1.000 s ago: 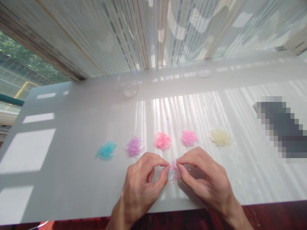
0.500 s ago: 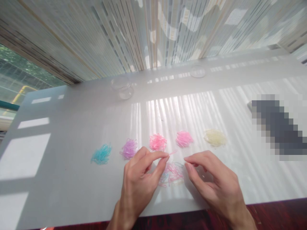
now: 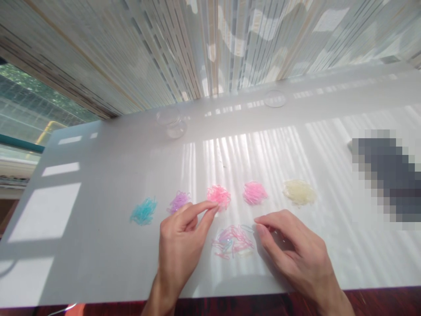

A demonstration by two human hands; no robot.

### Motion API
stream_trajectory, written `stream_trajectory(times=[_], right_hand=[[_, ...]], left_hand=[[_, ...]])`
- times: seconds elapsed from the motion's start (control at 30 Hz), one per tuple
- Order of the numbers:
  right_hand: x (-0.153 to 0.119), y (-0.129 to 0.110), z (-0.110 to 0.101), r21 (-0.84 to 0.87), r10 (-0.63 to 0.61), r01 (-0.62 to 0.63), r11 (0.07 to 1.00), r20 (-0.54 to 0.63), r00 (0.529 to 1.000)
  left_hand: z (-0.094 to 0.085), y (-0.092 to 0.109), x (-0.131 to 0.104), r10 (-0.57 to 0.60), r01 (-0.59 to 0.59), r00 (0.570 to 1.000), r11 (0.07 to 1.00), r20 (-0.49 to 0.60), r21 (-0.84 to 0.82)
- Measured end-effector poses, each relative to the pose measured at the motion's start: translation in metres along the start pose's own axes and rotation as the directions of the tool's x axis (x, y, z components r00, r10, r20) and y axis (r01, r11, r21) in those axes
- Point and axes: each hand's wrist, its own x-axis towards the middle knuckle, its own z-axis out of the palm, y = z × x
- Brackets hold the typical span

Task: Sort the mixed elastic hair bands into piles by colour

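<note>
My left hand [image 3: 184, 239] has its thumb and forefinger pinched together at the lower edge of a coral-pink pile of small rubber bands [image 3: 219, 196]. Anything between those fingertips is too small to make out. My right hand [image 3: 294, 250] hovers right of a loose mixed heap of pink, bluish and pale bands [image 3: 233, 241], its thumb and forefinger closed near the heap's upper right edge. Whether a band sits in them is unclear. Left of the coral pile lies a purple pile [image 3: 178, 202], partly behind my left hand, then a turquoise pile [image 3: 144, 211].
A pink pile [image 3: 255, 193] and a pale yellow pile [image 3: 299, 192] lie to the right. Clear round containers [image 3: 176, 128] and a clear disc [image 3: 275, 99] are near the striped curtain [image 3: 184, 48]. A blurred dark object [image 3: 391, 175] rests on the white table [image 3: 108, 254] at right.
My left hand has moved left and slightly up from over the mixed heap to the coral-pink pile. The pink band that stuck out of its pinch no longer shows there. My right hand stays nearly still.
</note>
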Motion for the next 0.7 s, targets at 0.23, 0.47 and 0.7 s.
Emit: stream_trajectory(times=[0.23,0.47,0.7], right_hand=[[0.0001,0.0004,-0.0003,0.010,-0.003,0.003,1.000,-0.002,1.000],[-0.0015,0.0015,0.0009,0.001,-0.002,0.002,1.000,0.006,1.000],[-0.0023,0.0019,-0.0002,0.001,0.003,-0.003,1.000,0.012,1.000]], left_hand=[[-0.0078,-0.0060,0.0060,-0.102,0.103,0.995,0.993,-0.020,0.064],[-0.0037,-0.0061,0.0049,-0.075,0.075,0.997,0.990,-0.010,0.120],[-0.0009,-0.0081,0.0008,0.020,-0.018,1.000,0.979,-0.009,0.204]])
